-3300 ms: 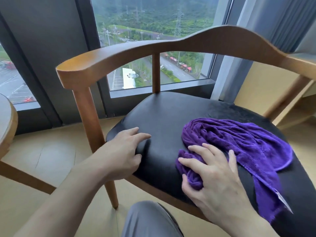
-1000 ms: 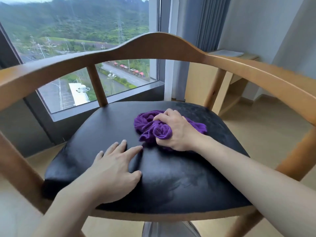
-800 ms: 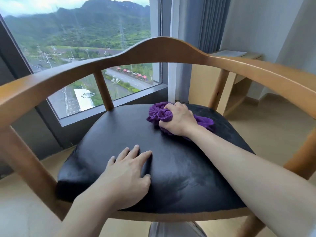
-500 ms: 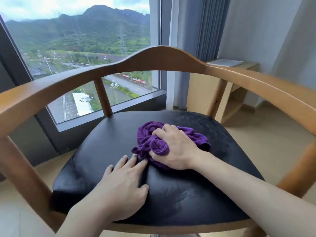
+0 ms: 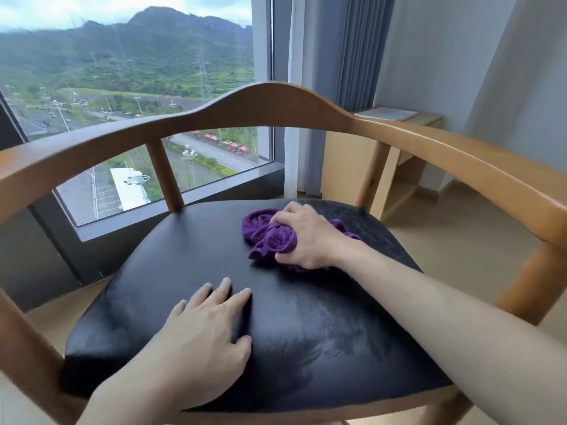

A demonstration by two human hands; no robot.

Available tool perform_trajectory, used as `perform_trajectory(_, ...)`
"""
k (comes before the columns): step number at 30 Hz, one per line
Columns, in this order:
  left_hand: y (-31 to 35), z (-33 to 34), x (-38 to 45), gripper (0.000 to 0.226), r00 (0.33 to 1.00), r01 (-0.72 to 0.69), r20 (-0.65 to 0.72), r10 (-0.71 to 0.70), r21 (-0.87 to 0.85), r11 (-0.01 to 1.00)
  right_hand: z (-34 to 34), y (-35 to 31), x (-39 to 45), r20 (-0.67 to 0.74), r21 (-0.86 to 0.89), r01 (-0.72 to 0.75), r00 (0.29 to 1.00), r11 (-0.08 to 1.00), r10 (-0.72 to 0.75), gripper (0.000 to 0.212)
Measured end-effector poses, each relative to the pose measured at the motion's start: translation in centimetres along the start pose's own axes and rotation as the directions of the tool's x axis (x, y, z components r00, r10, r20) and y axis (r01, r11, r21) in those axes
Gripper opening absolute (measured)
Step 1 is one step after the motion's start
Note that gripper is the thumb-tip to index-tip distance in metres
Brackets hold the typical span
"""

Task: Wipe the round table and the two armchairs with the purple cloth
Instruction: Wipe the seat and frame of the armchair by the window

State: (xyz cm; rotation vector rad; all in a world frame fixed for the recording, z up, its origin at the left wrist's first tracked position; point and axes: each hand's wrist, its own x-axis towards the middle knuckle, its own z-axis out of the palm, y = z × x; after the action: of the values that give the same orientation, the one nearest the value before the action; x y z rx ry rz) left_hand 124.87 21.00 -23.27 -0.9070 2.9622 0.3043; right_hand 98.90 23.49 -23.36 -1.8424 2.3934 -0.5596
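My right hand (image 5: 306, 237) grips the bunched purple cloth (image 5: 270, 236) far back on the armchair (image 5: 276, 108) seat, left hand (image 5: 205, 338) flat and spread near the front; wadded this tight, the cloth risks missing seat edges and streaking.

The black seat (image 5: 306, 332) is hemmed in by the curved wooden rail (image 5: 276, 105), which wraps the back and both side edges; only the front edge lies free. On the seat, the left hand (image 5: 202, 335) lies flat near the front left, the right hand (image 5: 306, 237) with the bunched purple cloth (image 5: 270, 237) toward the back right. Bare leather runs between them and along the left edge. One back post (image 5: 165, 176) stands at the back edge.
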Motion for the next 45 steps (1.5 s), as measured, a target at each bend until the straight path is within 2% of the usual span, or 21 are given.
perform_trajectory(3, -0.2, 0.2, -0.3, 0.061, 1.0, -0.018, -0.016, 0.018, -0.006, 1.0, -1.0, 4.1, 1.8, -0.087, -0.047, -0.206, 0.976, 0.977, 0.201, 0.062)
perform_trajectory(6, -0.6, 0.5, -0.6, 0.063, 1.0, -0.028, -0.004, 0.028, -0.013, 1.0, -1.7, 7.8, 2.1, -0.168, -0.053, -0.416, 0.9, 0.908, 0.402, 0.061)
perform_trajectory(10, -0.4, 1.0, -0.2, 0.064, 0.998, -0.052, -0.02, 0.052, -0.014, 0.999, -1.2, 7.7, 0.2, -0.203, -0.032, -0.502, 0.85, 0.864, 0.486, 0.071)
perform_trajectory(14, 1.5, 1.5, 1.4, 0.066, 0.997, -0.08, 0.0, 0.08, 0.02, 0.997, -1.3, 3.4, -4.6, -0.174, -0.026, -0.501, 0.855, 0.865, 0.489, 0.071)
perform_trajectory(18, 2.9, 1.1, 3.0, 0.06, 0.996, -0.092, -0.001, 0.093, 0.113, 0.989, -0.5, -1.2, -11.7, -0.162, -0.005, -0.35, 0.925, 0.937, 0.345, 0.069)
perform_trajectory(21, 3.1, 0.3, 3.7, 0.043, 0.992, -0.126, -0.008, 0.128, 0.128, 0.984, 0.0, -2.1, -14.8, -0.194, 0.025, -0.286, 0.939, 0.958, 0.285, 0.072)
perform_trajectory(23, 3.0, 0.2, 4.0, 0.043, 0.989, -0.144, -0.001, 0.145, 0.129, 0.981, 0.0, -1.6, -14.6, -0.217, 0.046, -0.281, 0.934, 0.959, 0.284, 0.075)
perform_trajectory(25, 2.8, 0.2, 4.1, 0.049, 0.989, -0.141, -0.025, 0.145, 0.116, 0.983, -0.1, -0.9, -13.1, -0.233, 0.069, -0.291, 0.925, 0.954, 0.3, 0.074)
perform_trajectory(29, 2.7, 0.4, 3.4, 0.076, 0.99, -0.121, -0.058, 0.125, 0.07, 0.99, -0.7, 2.3, -9.1, -0.264, 0.07, -0.365, 0.891, 0.928, 0.37, 0.066)
perform_trajectory(32, 2.9, 1.7, 2.8, 0.074, 0.985, -0.165, -0.046, 0.164, -0.007, 0.986, -2.0, 5.5, -7.2, -0.285, 0.061, -0.529, 0.803, 0.846, 0.523, 0.062)
perform_trajectory(35, 3.5, 3.2, 2.6, 0.072, 0.975, -0.222, -0.041, 0.22, -0.027, 0.975, -2.3, 6.0, -7.3, -0.252, 0.124, -0.598, 0.753, 0.792, 0.608, 0.058)
perform_trajectory(39, 3.4, 3.9, 2.8, 0.076, 0.972, -0.231, -0.049, 0.231, 0.017, 0.973, -2.3, 3.7, -11.9, -0.284, 0.09, -0.632, 0.725, 0.77, 0.628, 0.054)
perform_trajectory(42, 3.4, 3.8, 2.9, 0.078, 0.971, -0.234, -0.052, 0.235, 0.017, 0.972, -1.6, 1.9, -17.3, -0.361, 0.094, -0.595, 0.727, 0.798, 0.585, 0.05)
perform_trajectory(45, 3.6, 3.6, 3.0, 0.079, 0.97, -0.239, -0.045, 0.24, 0.015, 0.971, -1.1, 1.4, -18.8, -0.4, 0.071, -0.59, 0.721, 0.804, 0.565, 0.052)
